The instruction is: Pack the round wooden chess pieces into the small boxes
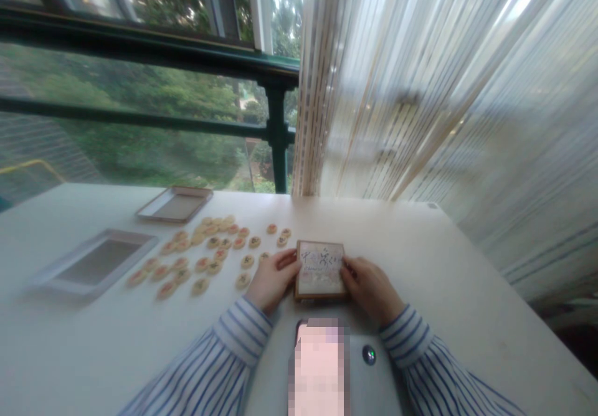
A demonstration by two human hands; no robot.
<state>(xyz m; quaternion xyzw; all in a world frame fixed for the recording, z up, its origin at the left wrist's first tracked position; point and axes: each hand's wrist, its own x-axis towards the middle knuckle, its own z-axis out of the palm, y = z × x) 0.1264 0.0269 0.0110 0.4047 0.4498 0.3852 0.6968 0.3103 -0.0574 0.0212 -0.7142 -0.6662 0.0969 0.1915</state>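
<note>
Grasping the Chinese chess box (321, 269) by opposite sides with left hand (275, 280) and right hand (371, 288), on or just above the desk (467, 297). Probably light, stiff; best held along side edges.

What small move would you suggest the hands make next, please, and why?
I'd probably lift the printed square item evenly with both hands: the left hand and right hand are at its opposite sides, nothing lies on top of it, and the round pieces sit off to its left.
</note>
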